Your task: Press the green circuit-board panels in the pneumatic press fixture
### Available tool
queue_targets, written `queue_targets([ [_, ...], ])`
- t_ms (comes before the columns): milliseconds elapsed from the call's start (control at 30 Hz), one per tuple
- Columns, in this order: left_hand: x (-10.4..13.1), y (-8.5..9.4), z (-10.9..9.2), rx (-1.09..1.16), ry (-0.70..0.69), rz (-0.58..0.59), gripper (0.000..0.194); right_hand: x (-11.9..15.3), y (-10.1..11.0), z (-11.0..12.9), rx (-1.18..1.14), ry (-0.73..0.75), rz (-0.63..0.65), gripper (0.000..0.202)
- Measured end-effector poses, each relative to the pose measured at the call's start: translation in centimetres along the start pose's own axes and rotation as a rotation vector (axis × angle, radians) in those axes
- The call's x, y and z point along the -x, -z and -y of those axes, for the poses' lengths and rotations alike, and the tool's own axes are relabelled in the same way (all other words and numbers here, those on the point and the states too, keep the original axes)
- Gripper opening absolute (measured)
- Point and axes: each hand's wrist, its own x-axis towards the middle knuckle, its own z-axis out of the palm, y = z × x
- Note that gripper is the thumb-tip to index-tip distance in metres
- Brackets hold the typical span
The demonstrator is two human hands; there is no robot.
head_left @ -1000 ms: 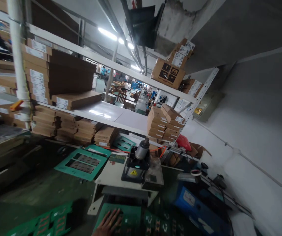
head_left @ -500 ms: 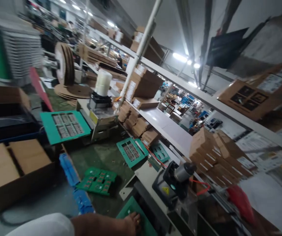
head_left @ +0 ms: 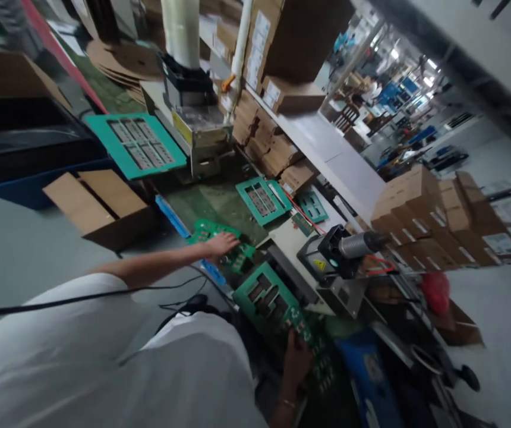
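Both grips unclear: left hand [head_left: 222,245] on PCB panel [head_left: 238,260], right hand [head_left: 299,356] at second panel [head_left: 299,324]; could snag fixture plate [head_left: 245,290] if dragged.

Boards [head_left: 240,261] — smooth-looking, faint sheen.
Boxes [head_left: 416,202]: plain matt brown cardboard, with white paper labels [head_left: 502,245]. Shelf [head_left: 315,134]: smooth white, lightly glossy. Cylinder [head_left: 357,245]: grey metal, dull lustre. Bag [head_left: 436,291]: thin red plastic, soft shine. Tabletop [head_left: 211,205]: matt green, specked. Shirt [head_left: 193,380]: white cloth — matt, creased.
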Motion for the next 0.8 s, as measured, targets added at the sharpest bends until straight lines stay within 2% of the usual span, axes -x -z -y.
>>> queue_targets([
  [67, 0.8, 0.1, 3.8, -0.102, 0.127, 0.048, 0.102, 0.1, -1.3, 0.9, 0.003, -0.081, 0.012, 0.037],
  [133, 1.3, -0.2, 6.4, -0.182, 0.215, 0.057, 0.099, -0.1, -2.5, 2.8, 0.019, -0.090, 0.033, 0.030],
  [200, 1.5, -1.0, 7.7, -0.213, 0.242, 0.048, 0.096, -0.2, -3.4, 4.9, 0.075, -0.055, 0.068, 0.029],
  [300, 1.0, -2.3, 7.9, -0.188, 0.171, 0.023, 0.091, -0.4, -4.8, 7.3, 0.179, -0.021, 0.141, 0.031],
  [367, 0.3, -3.1, 6.9, -0.161, 0.091, -0.005, 0.087, -0.7, -5.8, 8.3, 0.244, -0.039, 0.168, 0.030],
  [433, -0.7, -3.9, 4.9, -0.141, 0.001, -0.005, 0.083, -1.2, -6.7, 8.9, 0.307, -0.048, 0.189, 0.030],
  [600, -3.1, -7.0, -2.5, -0.084, -0.259, 0.124, 0.084, -2.5, -8.1, 9.5, 0.378, -0.013, 0.268, 0.037],
  [700, -4.7, -9.3, -5.9, -0.050, -0.377, 0.221, 0.091, -3.1, -8.1, 8.7, 0.378, 0.047, 0.310, 0.048],
  [800, -6.1, -11.1, -7.3, -0.050, -0.455, 0.285, 0.092, -3.7, -7.3, 6.3, 0.335, 0.166, 0.324, 0.056],
])
